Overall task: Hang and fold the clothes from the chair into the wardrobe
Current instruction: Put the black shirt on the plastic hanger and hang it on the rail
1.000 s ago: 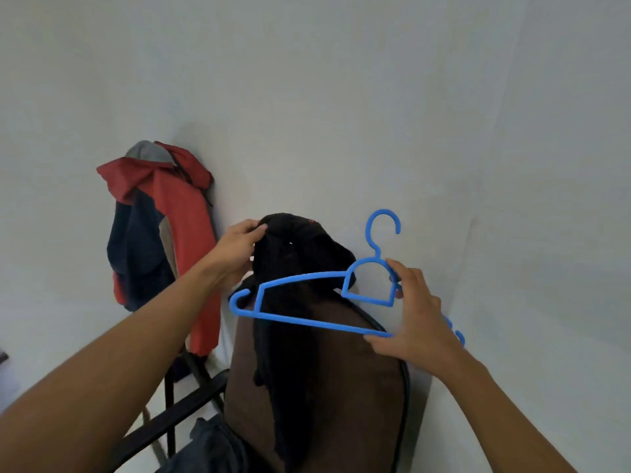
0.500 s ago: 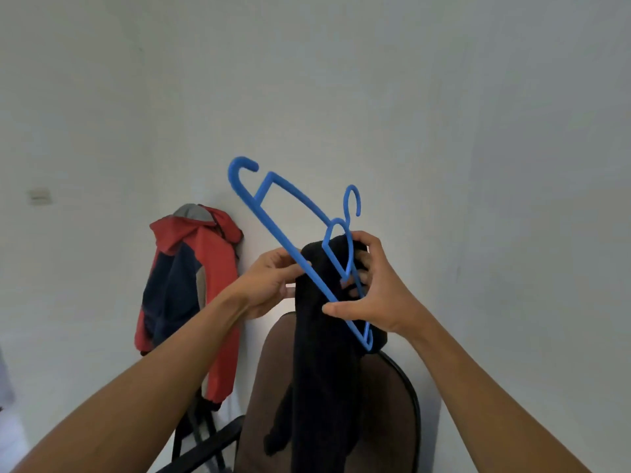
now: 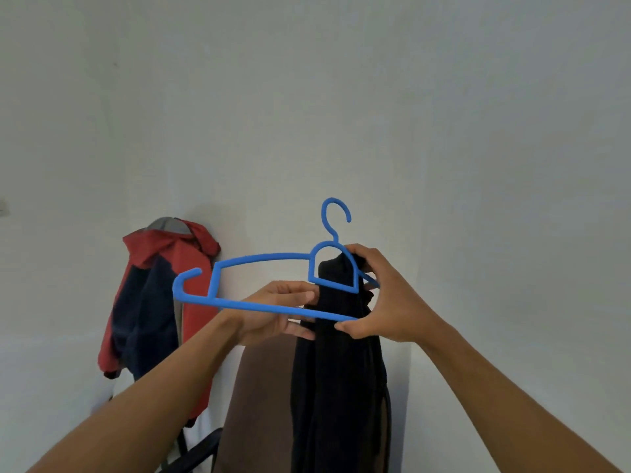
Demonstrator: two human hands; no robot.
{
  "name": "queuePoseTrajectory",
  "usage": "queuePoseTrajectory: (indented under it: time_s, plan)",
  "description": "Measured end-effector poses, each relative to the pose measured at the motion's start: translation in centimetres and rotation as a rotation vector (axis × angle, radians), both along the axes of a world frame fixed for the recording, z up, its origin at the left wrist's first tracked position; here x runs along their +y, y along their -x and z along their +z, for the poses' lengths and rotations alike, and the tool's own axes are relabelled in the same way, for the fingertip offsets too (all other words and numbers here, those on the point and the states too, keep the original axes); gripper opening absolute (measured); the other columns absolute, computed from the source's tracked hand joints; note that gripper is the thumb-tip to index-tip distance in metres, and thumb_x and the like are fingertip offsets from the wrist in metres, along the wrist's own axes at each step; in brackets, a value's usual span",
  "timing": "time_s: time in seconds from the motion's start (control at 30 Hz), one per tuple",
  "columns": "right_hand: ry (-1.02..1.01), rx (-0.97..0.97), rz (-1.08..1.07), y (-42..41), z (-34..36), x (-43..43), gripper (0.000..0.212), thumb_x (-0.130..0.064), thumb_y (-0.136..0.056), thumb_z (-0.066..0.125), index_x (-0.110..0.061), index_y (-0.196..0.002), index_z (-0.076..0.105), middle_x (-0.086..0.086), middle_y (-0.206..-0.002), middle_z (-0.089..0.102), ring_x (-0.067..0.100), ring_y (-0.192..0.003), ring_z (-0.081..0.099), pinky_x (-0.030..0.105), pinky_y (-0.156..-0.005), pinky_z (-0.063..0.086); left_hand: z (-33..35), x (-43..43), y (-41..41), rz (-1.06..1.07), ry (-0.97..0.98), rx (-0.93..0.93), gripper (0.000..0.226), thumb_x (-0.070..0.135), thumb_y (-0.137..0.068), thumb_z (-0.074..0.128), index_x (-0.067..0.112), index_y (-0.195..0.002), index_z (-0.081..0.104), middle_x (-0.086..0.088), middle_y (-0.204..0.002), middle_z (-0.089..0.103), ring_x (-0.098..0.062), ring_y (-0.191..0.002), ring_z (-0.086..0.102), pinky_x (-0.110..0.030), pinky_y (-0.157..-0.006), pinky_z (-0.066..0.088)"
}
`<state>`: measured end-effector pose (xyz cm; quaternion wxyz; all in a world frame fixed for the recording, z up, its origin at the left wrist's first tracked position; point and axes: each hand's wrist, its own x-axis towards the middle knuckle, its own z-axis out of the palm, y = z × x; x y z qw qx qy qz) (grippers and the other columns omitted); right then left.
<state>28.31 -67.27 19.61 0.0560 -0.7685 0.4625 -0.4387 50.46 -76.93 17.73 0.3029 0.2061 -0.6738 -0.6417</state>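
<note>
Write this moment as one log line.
black garment: held against blue hanger | left hand: holds garment | right hand: grips hanger

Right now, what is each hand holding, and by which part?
The right hand grips the blue hanger at its right shoulder, with the top of the black garment. The left hand pinches that garment's edge by the lower bar.

Brightness: we are seeing soft, even, dim light spreading over the pale wall (image 3: 341, 97).
Shadows: a faint grey shadow is falling on the wall above and right of the red jacket (image 3: 160, 247).
Dark areas: the black garment (image 3: 334, 370) is reading as one flat mass to us.
Sharpness: the blue hanger (image 3: 259, 257) is showing clean edges.
Distortion: the forearms (image 3: 153, 397) are stretching wide toward our lower corners.
</note>
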Motion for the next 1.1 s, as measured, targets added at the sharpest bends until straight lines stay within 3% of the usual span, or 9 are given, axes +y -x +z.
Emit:
queuePoseTrajectory:
  time_s: [0.07, 0.2, 0.37, 0.47, 0.57, 0.73, 0.8, 0.97, 1.1]
  plan:
    - [0.031, -0.004, -0.006, 0.4, 0.4, 1.1, 0.102, -0.020, -0.058, 0.092, -0.033, -0.142, 0.036, -0.021, -0.132, 0.046, 0.001, -0.125, 0.047, 0.010, -0.096, 0.043, 0.7, 1.0, 1.3, 0.078, 0.033, -0.013, 0.032, 0.019, -0.098, 0.059, -0.002, -0.121, 0.063, -0.016, -0.103, 0.067, -0.028, -0.092, 0.067, -0.043, -0.073, 0.058]
    - [0.057, 0.027, -0.016, 1.1, 1.8, 3.5, 0.102, -0.018, -0.058, 0.092, -0.032, -0.142, 0.036, -0.019, -0.131, 0.045, 0.001, -0.126, 0.045, 0.008, -0.097, 0.041, 2.7, 2.3, 4.2, 0.434, 0.468, -0.136, 0.006, 0.012, -0.093, 0.063, 0.013, -0.100, 0.063, -0.004, -0.084, 0.062, -0.020, -0.077, 0.058, -0.037, -0.073, 0.053]
    - [0.073, 0.029, -0.030, 2.8, 3.3, 6.9, 0.100, -0.018, -0.058, 0.091, -0.034, -0.141, 0.038, -0.020, -0.130, 0.047, 0.003, -0.125, 0.047, 0.014, -0.099, 0.043, 4.9, 3.7, 7.7, 0.045, 0.048, -0.014, 0.045, 0.051, -0.096, 0.052, 0.024, -0.130, 0.063, -0.009, -0.133, 0.062, -0.029, -0.105, 0.063, -0.047, -0.089, 0.055]
    - [0.012, 0.018, -0.043, 4.4, 2.8, 9.0, 0.099, -0.020, -0.058, 0.090, -0.036, -0.140, 0.039, -0.021, -0.132, 0.048, 0.003, -0.128, 0.046, 0.017, -0.100, 0.041, 5.2, 5.4, 10.5, -0.049, 0.190, -0.207, 0.070, 0.068, -0.078, 0.060, 0.026, -0.134, 0.057, -0.005, -0.138, 0.058, -0.022, -0.119, 0.060, -0.040, -0.102, 0.050]
    - [-0.034, -0.029, -0.072, 6.6, 2.1, 11.3, 0.099, -0.024, -0.057, 0.090, -0.039, -0.141, 0.039, -0.022, -0.134, 0.049, 0.003, -0.130, 0.046, 0.019, -0.102, 0.040, 4.3, 6.7, 12.9, -0.117, 0.209, -0.218, 0.054, 0.058, -0.091, 0.059, 0.025, -0.134, 0.060, -0.012, -0.142, 0.055, -0.025, -0.133, 0.050, -0.049, -0.114, 0.038]
    - [-0.095, -0.086, -0.095, 9.3, 1.6, 15.1, 0.098, -0.022, -0.057, 0.091, -0.043, -0.139, 0.041, -0.021, -0.132, 0.053, 0.004, -0.128, 0.049, 0.029, -0.107, 0.044, 4.3, 11.1, 15.6, 0.066, 0.272, -0.174, 0.025, 0.041, -0.097, 0.058, 0.023, -0.096, 0.076, 0.003, -0.112, 0.072, -0.018, -0.114, 0.062, -0.028, -0.085, 0.047]
    - [-0.101, -0.092, -0.094, 10.1, 1.4, 16.4, 0.097, -0.022, -0.057, 0.091, -0.042, -0.139, 0.042, -0.019, -0.133, 0.053, 0.008, -0.127, 0.051, 0.034, -0.107, 0.046, 4.7, 12.7, 16.2, 0.171, 0.384, -0.134, 0.032, 0.034, -0.100, 0.055, 0.026, -0.076, 0.075, 0.008, -0.092, 0.073, -0.013, -0.104, 0.065, -0.022, -0.080, 0.046]
    - [-0.080, -0.105, -0.082, 11.8, 0.8, 19.6, 0.098, -0.032, -0.055, 0.088, -0.041, -0.140, 0.040, -0.021, -0.135, 0.050, 0.009, -0.119, 0.054, 0.029, -0.099, 0.048, 4.7, 15.3, 17.3, 0.318, 0.520, -0.082, 0.030, 0.028, -0.102, 0.053, 0.018, -0.081, 0.072, 0.014, -0.064, 0.063, -0.004, -0.062, 0.056, -0.015, -0.060, 0.043]
    - [-0.033, -0.201, -0.053, 12.6, 0.3, 21.3, 0.097, -0.034, -0.054, 0.087, -0.040, -0.138, 0.039, -0.020, -0.130, 0.050, 0.011, -0.116, 0.059, 0.028, -0.081, 0.058, 4.0, 16.5, 18.1, 0.269, 0.371, 0.066, 0.037, 0.028, -0.103, 0.051, -0.006, -0.107, 0.064, -0.026, -0.094, 0.066, -0.026, -0.077, 0.061, -0.035, -0.063, 0.052]
